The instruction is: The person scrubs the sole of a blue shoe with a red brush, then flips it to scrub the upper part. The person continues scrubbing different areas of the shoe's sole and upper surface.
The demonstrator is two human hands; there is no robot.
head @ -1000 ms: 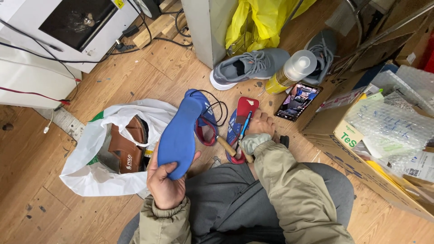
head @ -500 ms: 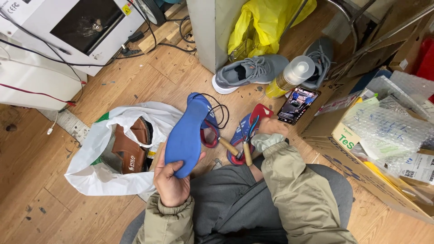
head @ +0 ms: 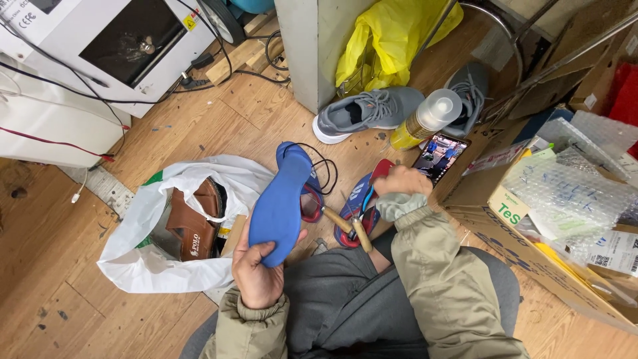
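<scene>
Two hands are at work above the wooden floor (head: 80,292). The left hand (head: 259,276) has its fingers wrapped around the heel end of a blue insole (head: 282,203), thumb pressed on its face, holding it upright and slightly tilted over the person's lap. The right hand (head: 402,181) is curled into a loose fist over a red and blue shoe (head: 362,199) lying on the floor; whether its fingers actually clamp anything cannot be told. Just beside that shoe lie wooden-handled tools (head: 349,226). A phone (head: 442,156) with a lit screen lies just past the right hand, next to a yellow spray bottle (head: 425,119). A grey sneaker (head: 365,113) rests further out, near a yellow plastic bag (head: 392,40). To the left of the insole, a white plastic bag (head: 139,262) holds a brown sandal (head: 193,226). A cardboard box (head: 525,246) stands on the right.
</scene>
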